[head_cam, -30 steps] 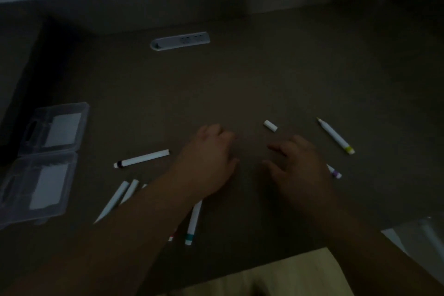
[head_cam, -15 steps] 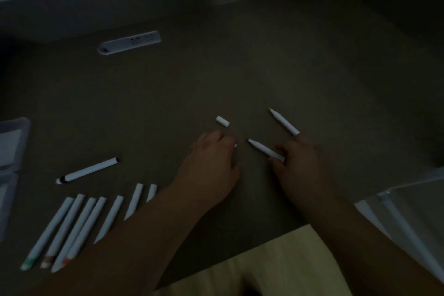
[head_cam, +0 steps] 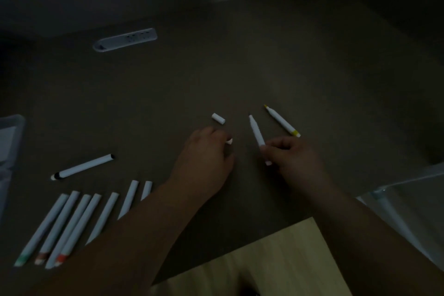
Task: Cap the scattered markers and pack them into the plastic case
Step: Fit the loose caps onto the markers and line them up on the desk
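Observation:
My right hand (head_cam: 293,160) grips an uncapped white marker (head_cam: 256,132), its tip pointing up and away. My left hand (head_cam: 206,161) rests on the table with its fingers closed around a small white cap (head_cam: 229,141) that peeks out at the fingertips. A loose white cap (head_cam: 218,118) lies just beyond the left hand. An uncapped yellow marker (head_cam: 282,120) lies to the right of the held one. A black-ended marker (head_cam: 83,167) lies alone at left. Several capped white markers (head_cam: 72,221) lie in a row at lower left. The clear plastic case (head_cam: 9,137) shows only at the left edge.
A white power strip (head_cam: 125,39) sits at the back of the dark brown table (head_cam: 240,67). A pale chair frame (head_cam: 408,199) stands at the lower right. The near table edge runs diagonally below my arms, with light wood floor (head_cam: 276,259) under it.
My right hand has picked up the white marker and tilted it upward. My left hand has closed on a small cap. The view shifted slightly right.

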`<state>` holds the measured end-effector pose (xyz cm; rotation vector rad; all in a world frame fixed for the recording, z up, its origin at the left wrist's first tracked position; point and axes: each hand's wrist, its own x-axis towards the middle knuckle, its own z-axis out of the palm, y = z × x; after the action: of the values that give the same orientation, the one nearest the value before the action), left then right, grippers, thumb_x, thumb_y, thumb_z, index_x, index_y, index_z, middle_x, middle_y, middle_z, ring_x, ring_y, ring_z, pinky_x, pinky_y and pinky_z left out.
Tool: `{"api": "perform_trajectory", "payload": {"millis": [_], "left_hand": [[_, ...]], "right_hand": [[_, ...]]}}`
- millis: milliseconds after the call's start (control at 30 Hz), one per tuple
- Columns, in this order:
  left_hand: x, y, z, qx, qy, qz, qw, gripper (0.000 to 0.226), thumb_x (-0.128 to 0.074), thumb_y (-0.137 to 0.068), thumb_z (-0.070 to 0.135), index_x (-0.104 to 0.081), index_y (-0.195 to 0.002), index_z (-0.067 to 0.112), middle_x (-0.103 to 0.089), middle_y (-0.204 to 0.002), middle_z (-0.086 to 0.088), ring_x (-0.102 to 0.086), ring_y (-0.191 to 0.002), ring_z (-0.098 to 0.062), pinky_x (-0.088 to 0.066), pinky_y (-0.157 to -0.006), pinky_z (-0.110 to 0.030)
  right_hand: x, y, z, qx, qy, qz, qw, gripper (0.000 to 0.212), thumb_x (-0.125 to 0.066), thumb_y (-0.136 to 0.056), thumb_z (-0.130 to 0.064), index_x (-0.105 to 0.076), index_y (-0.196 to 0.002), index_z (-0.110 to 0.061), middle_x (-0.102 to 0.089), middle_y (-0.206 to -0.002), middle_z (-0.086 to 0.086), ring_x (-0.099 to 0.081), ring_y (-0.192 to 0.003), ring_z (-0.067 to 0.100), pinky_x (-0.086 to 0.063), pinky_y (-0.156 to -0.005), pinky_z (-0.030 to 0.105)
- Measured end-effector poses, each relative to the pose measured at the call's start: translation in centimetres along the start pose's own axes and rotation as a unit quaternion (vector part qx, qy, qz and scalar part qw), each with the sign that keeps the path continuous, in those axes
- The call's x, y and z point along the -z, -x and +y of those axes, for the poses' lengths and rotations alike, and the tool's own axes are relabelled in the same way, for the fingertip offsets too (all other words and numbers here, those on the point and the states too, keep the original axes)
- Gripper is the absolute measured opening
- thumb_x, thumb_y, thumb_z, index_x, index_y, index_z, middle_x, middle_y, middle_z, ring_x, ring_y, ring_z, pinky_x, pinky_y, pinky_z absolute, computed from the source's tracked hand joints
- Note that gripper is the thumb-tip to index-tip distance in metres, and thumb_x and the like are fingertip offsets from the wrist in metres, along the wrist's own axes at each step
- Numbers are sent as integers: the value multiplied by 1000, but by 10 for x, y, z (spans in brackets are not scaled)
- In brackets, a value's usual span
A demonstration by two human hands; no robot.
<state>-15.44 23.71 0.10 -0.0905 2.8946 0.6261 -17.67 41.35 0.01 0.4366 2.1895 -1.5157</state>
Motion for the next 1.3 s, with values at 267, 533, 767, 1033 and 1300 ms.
{"api": "perform_trajectory", "payload": {"millis": [267,533,767,1033,1300], "left_hand": [[10,-4,6,160,459,-52,873,18,-62,-93,41,-72,-102,29,-71,-99,8,-66,-94,-9,-56,-88,-38],[16,-10,-16,208,570,-35,794,13,-67,-91,27,-73,-92,16,-76,-97,-8,-72,-98,-26,-55,-92,-51],[34,-4,-58,261,557,22,788,9,-62,-95,23,-68,-101,18,-73,-100,-6,-71,-90,-20,-60,-74,-37],[34,7,-75,273,577,12,769,15,-64,-94,19,-66,-108,14,-72,-99,-8,-70,-87,-19,-59,-68,-33],[42,9,-80,256,599,-8,759,14,-62,-95,18,-66,-107,13,-72,-98,-7,-70,-87,-20,-58,-67,-34]], "right_hand": [[-17,2,-8,-28,-163,-80,983,12,-69,-88,-17,-76,-78,-15,-69,-70,3,-56,-73,21,-45,-66,35],[-42,9,-18,36,-43,-114,992,10,-69,-88,-28,-75,-94,-23,-75,-82,-2,-60,-63,5,-45,-56,24],[-51,-27,-19,171,231,59,956,21,-72,-86,-28,-71,-107,-25,-63,-105,-8,-58,-93,5,-46,-79,22],[-75,-37,-23,233,391,32,890,14,-67,-89,-33,-71,-101,-28,-57,-108,-3,-55,-101,15,-48,-89,34],[-87,-7,-55,8,-76,-114,991,7,-70,-88,-23,-72,-92,-18,-68,-84,0,-59,-72,11,-45,-62,25]]}}
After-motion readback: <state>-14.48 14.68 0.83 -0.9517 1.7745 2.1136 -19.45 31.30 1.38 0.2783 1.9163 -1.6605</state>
